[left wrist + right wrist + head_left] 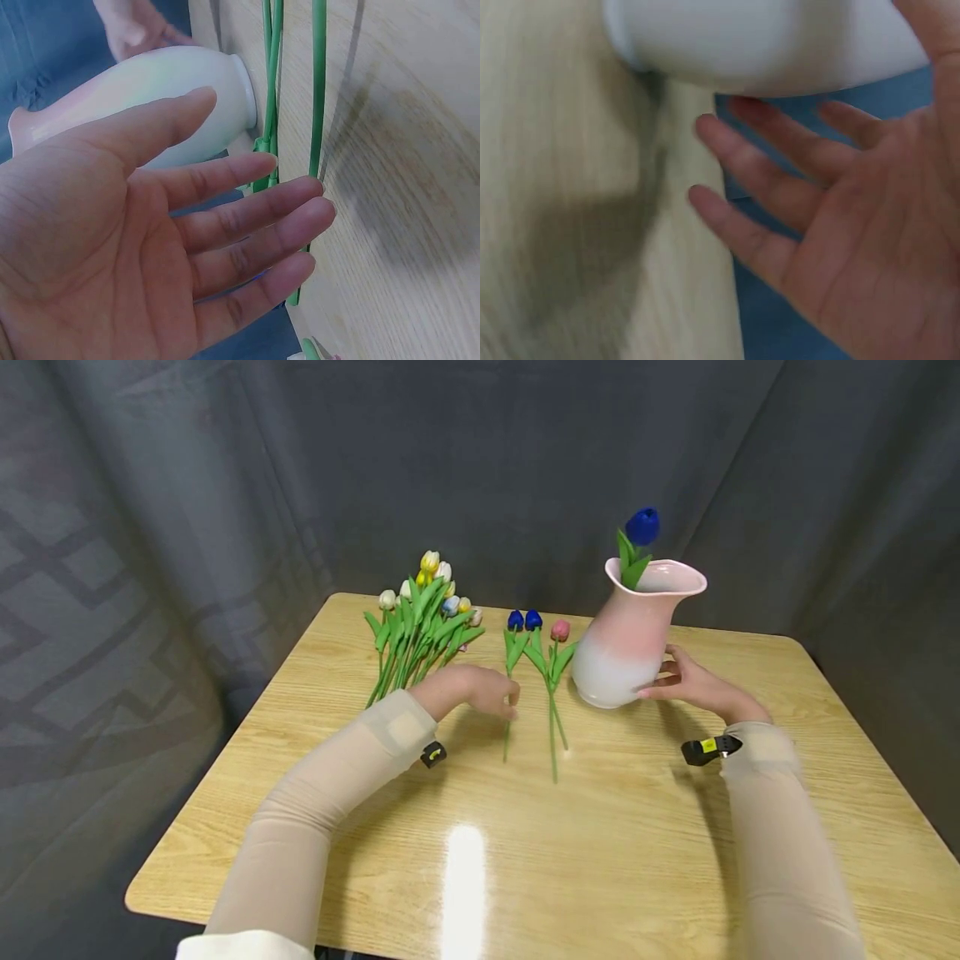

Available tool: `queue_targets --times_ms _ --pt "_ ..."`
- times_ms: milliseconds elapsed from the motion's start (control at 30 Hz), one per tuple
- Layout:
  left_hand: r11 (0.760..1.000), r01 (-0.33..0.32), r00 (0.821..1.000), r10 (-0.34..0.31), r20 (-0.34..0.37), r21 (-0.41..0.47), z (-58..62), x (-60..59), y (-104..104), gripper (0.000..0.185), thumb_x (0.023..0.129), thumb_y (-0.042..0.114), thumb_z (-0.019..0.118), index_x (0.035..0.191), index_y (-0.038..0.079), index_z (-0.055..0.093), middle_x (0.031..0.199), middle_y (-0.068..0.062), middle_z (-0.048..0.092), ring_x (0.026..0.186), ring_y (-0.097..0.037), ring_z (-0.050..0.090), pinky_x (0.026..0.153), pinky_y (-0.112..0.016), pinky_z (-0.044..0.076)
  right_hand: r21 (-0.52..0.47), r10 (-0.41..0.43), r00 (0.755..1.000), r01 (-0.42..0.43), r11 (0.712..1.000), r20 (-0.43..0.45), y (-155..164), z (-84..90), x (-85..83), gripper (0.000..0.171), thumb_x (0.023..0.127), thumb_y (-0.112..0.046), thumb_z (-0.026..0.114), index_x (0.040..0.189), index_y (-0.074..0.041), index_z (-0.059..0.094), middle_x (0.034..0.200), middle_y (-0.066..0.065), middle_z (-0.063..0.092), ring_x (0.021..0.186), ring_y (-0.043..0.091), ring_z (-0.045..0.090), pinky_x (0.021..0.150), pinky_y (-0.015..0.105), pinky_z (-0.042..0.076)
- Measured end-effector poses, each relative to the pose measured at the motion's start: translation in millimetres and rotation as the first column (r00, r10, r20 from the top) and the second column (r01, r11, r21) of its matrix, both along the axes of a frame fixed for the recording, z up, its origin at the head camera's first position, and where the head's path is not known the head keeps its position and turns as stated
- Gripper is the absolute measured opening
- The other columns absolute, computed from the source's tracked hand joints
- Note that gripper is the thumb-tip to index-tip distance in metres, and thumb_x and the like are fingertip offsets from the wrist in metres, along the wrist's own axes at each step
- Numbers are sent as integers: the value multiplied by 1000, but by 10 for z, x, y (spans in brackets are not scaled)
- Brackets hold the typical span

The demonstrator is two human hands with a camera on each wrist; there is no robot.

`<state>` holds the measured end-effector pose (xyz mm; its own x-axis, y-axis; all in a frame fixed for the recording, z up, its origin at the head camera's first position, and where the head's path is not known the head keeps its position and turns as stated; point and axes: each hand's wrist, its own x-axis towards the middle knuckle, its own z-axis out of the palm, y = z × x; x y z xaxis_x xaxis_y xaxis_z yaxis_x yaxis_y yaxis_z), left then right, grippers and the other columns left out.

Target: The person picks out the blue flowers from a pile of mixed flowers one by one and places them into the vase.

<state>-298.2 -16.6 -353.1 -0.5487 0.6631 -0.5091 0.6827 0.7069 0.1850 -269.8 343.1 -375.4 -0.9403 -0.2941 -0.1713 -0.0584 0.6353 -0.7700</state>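
Note:
A pink-and-white vase [626,643] stands on the wooden table [637,860] with one blue tulip [642,526] in it. My right hand [686,683] lies open against the vase's lower right side, fingers spread [840,225] below the vase [765,37]. Two blue tulips [524,620] and a pink tulip [560,630] lie flat left of the vase. My left hand [491,692] hovers open beside the leftmost blue tulip's stem, holding nothing. In the left wrist view its palm [187,240] faces the green stems [318,112] and the vase [150,82].
A bunch of several white, yellow and pale blue tulips [420,627] lies at the back left of the table. Grey curtain surrounds the table on all far sides. Bare wood stretches across the front half toward me.

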Motion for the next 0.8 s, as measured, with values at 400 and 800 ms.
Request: queue_targets --times_ms 400,800 --pt "1000 -9 1000 9 6 10 -23 29 -2 41 101 37 48 131 9 52 132 -10 57 123 -24 53 104 -39 42 70 118 990 -123 990 72 -13 -220 -88 67 93 -21 65 142 4 27 132 24 53 118 31 56 103 49 40" --pt "960 -127 974 168 -153 249 -93 -201 2 31 102 32 48 122 13 60 111 -4 65 93 -17 60 82 -33 49 46 102 993 -105 993 59 -61 -234 -79 71 94 -19 63 146 4 22 143 28 41 131 45 41 110 62 28"
